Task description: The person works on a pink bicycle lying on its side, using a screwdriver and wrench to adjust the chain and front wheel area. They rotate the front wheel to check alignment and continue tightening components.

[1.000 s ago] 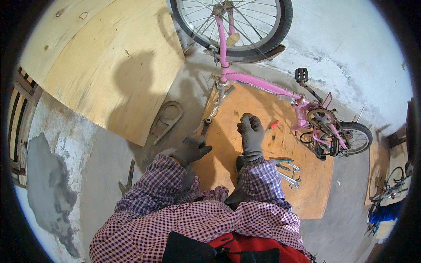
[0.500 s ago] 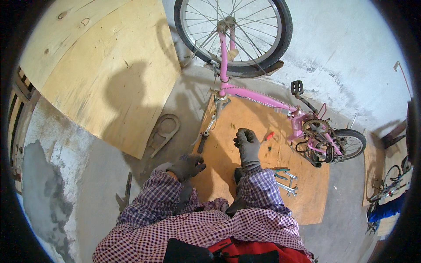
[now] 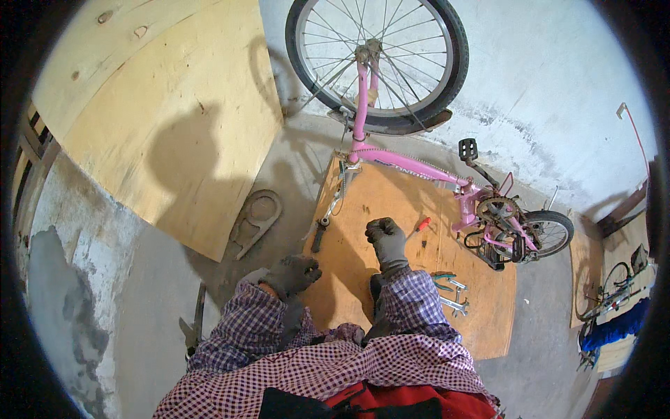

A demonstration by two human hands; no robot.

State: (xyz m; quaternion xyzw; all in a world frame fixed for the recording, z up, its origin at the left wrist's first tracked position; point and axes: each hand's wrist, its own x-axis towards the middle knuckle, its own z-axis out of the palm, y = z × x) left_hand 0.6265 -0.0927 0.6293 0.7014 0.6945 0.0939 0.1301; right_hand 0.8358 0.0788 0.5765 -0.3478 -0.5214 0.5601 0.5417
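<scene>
Apparently both gloved grips, left hand (image 3: 292, 272) and right hand (image 3: 386, 237), are clenched; contents hidden.

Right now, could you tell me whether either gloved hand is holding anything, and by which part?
Cannot tell: the right hand is a closed fist near the red-handled screwdriver; the left hand shows nothing held.

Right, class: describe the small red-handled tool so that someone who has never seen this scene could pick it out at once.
Find the pink bicycle lying on the orange-brown board on the concrete floor. Just right of the person's gloved right hand, on that board, lies the screwdriver. Its red handle sets it apart from the grey spanners lying nearer the person.
</scene>
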